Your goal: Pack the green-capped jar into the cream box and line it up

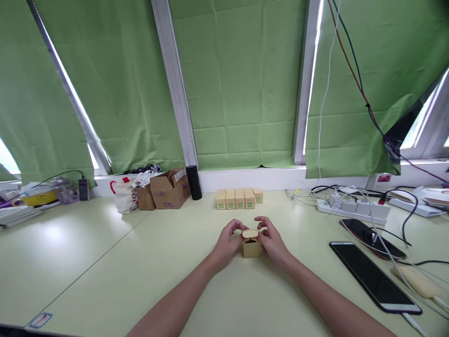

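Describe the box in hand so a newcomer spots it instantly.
On the pale green table, find the row of small tan cardboard boxes below the green window blinds. Nearer the camera, one lone tan cardboard box sits between the left hand and right hand. Unlike the row's shut boxes, its top flap is raised.

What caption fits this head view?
Left hand and right hand hold a tan cardboard box on a pale green table.

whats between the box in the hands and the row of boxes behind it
Only bare table lies between the small box and the row of boxes, seen in the head view.
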A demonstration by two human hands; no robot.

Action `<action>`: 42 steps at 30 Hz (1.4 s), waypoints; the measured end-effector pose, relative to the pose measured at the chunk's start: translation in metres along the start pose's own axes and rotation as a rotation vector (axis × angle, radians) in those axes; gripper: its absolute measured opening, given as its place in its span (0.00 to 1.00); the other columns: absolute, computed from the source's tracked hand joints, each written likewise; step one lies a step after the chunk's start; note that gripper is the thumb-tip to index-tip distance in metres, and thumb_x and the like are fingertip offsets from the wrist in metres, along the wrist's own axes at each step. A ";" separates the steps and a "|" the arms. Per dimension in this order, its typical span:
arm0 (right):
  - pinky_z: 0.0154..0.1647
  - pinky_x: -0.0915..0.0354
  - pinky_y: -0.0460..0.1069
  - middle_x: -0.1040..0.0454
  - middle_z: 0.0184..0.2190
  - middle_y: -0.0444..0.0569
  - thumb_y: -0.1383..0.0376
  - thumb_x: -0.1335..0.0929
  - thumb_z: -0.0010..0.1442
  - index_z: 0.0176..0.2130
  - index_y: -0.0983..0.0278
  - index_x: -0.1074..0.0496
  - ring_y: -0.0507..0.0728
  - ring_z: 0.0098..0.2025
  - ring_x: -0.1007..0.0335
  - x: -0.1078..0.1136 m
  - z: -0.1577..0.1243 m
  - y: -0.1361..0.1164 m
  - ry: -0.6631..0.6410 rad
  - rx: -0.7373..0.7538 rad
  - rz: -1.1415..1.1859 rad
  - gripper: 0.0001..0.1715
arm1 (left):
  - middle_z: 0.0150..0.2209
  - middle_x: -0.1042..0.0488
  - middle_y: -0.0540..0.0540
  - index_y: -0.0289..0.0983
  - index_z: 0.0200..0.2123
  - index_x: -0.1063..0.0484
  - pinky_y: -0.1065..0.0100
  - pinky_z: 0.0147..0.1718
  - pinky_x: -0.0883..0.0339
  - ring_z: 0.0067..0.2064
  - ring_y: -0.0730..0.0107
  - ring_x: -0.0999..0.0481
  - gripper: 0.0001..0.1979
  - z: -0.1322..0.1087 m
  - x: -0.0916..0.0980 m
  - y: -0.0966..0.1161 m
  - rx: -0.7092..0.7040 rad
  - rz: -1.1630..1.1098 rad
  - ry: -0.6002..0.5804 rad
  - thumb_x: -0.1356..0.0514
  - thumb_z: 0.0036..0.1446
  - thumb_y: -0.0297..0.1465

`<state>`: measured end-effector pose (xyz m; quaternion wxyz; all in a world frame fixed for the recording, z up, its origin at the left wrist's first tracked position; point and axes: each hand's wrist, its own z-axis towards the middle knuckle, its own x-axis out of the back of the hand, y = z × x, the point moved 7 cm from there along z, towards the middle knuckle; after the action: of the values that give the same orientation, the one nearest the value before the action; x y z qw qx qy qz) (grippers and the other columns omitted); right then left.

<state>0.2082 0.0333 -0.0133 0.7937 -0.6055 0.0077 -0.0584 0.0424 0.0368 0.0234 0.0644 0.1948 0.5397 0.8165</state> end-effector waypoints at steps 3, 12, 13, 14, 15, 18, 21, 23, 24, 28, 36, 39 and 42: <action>0.28 0.39 0.48 0.32 0.38 0.46 0.53 0.32 0.59 0.49 0.57 0.29 0.53 0.30 0.36 0.006 -0.001 -0.012 0.037 0.075 -0.011 0.20 | 0.43 0.21 0.45 0.39 0.39 0.31 0.59 0.54 0.38 0.47 0.62 0.26 0.10 0.000 0.000 0.000 0.000 0.008 0.006 0.35 0.61 0.37; 0.31 0.39 0.51 0.36 0.31 0.45 0.59 0.32 0.63 0.42 0.58 0.28 0.54 0.30 0.40 0.006 -0.018 -0.053 -0.021 0.421 -0.173 0.08 | 0.42 0.22 0.46 0.39 0.38 0.31 0.62 0.51 0.37 0.47 0.62 0.28 0.09 -0.001 0.000 0.003 0.007 0.016 0.020 0.35 0.60 0.37; 0.31 0.39 0.51 0.36 0.31 0.45 0.61 0.32 0.62 0.42 0.58 0.28 0.54 0.30 0.41 0.005 -0.019 -0.054 -0.026 0.438 -0.190 0.07 | 0.42 0.22 0.46 0.39 0.38 0.31 0.61 0.51 0.37 0.47 0.62 0.28 0.09 -0.001 0.000 0.004 0.008 0.016 0.022 0.35 0.60 0.36; 0.31 0.40 0.51 0.36 0.31 0.45 0.62 0.32 0.62 0.41 0.58 0.28 0.54 0.30 0.41 0.005 -0.019 -0.054 -0.026 0.449 -0.204 0.06 | 0.42 0.22 0.46 0.39 0.38 0.30 0.61 0.52 0.38 0.47 0.62 0.28 0.09 -0.001 0.000 0.004 0.008 0.020 0.022 0.35 0.61 0.36; 0.31 0.40 0.51 0.36 0.31 0.45 0.62 0.32 0.62 0.41 0.58 0.28 0.54 0.30 0.41 0.005 -0.019 -0.053 -0.023 0.455 -0.216 0.06 | 0.42 0.22 0.46 0.39 0.38 0.30 0.60 0.53 0.38 0.47 0.62 0.28 0.09 -0.001 0.000 0.004 0.005 0.027 0.022 0.35 0.61 0.37; 0.31 0.40 0.51 0.36 0.30 0.44 0.63 0.32 0.62 0.40 0.58 0.28 0.55 0.30 0.41 0.006 -0.018 -0.051 -0.005 0.464 -0.241 0.04 | 0.44 0.22 0.45 0.39 0.40 0.29 0.58 0.55 0.40 0.48 0.60 0.27 0.09 -0.002 0.002 0.006 -0.022 0.052 0.016 0.37 0.62 0.37; 0.31 0.40 0.51 0.35 0.30 0.45 0.63 0.32 0.61 0.39 0.58 0.28 0.55 0.30 0.40 0.007 -0.017 -0.050 0.010 0.471 -0.263 0.03 | 0.48 0.24 0.42 0.40 0.44 0.28 0.55 0.57 0.40 0.52 0.56 0.28 0.09 -0.004 0.009 0.011 -0.094 0.109 0.052 0.39 0.63 0.37; 0.31 0.40 0.52 0.34 0.30 0.45 0.63 0.32 0.61 0.39 0.58 0.29 0.55 0.30 0.40 0.007 -0.017 -0.050 0.008 0.475 -0.280 0.03 | 0.48 0.25 0.42 0.40 0.45 0.27 0.54 0.57 0.39 0.54 0.54 0.30 0.09 -0.006 0.015 0.019 -0.171 0.178 0.096 0.41 0.64 0.37; 0.31 0.40 0.52 0.34 0.30 0.45 0.63 0.32 0.61 0.38 0.58 0.29 0.55 0.30 0.40 0.007 -0.018 -0.050 0.005 0.479 -0.289 0.03 | 0.47 0.26 0.41 0.41 0.44 0.27 0.53 0.56 0.39 0.53 0.54 0.31 0.09 -0.008 0.017 0.024 -0.224 0.229 0.110 0.42 0.65 0.37; 0.31 0.41 0.52 0.33 0.30 0.46 0.63 0.32 0.62 0.37 0.57 0.30 0.56 0.30 0.40 0.006 -0.020 -0.052 -0.014 0.511 -0.320 0.01 | 0.38 0.26 0.42 0.42 0.40 0.28 0.54 0.49 0.37 0.48 0.53 0.33 0.06 -0.014 0.017 0.043 -0.429 0.467 0.111 0.40 0.65 0.38; 0.30 0.42 0.52 0.33 0.29 0.46 0.64 0.32 0.61 0.34 0.57 0.31 0.56 0.29 0.40 0.004 -0.022 -0.054 -0.040 0.534 -0.340 0.02 | 0.26 0.29 0.47 0.42 0.39 0.28 0.54 0.41 0.41 0.33 0.60 0.32 0.03 -0.017 0.006 0.039 -0.502 0.605 0.039 0.40 0.62 0.32; 0.30 0.42 0.52 0.33 0.29 0.46 0.65 0.32 0.60 0.34 0.57 0.32 0.56 0.29 0.40 0.003 -0.022 -0.053 -0.050 0.547 -0.347 0.03 | 0.26 0.29 0.47 0.42 0.38 0.28 0.55 0.40 0.41 0.32 0.61 0.33 0.02 -0.018 0.003 0.039 -0.515 0.625 0.024 0.40 0.61 0.30; 0.30 0.42 0.52 0.33 0.29 0.46 0.66 0.33 0.60 0.34 0.57 0.32 0.56 0.30 0.40 0.002 -0.023 -0.052 -0.065 0.562 -0.362 0.04 | 0.25 0.29 0.48 0.42 0.37 0.29 0.55 0.40 0.41 0.31 0.61 0.33 0.02 -0.019 0.002 0.040 -0.525 0.631 0.018 0.41 0.61 0.29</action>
<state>0.2041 -0.0024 0.0307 0.9061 -0.3561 -0.1418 -0.1790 0.0378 0.0047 0.0534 -0.1465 0.3205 0.2271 0.9079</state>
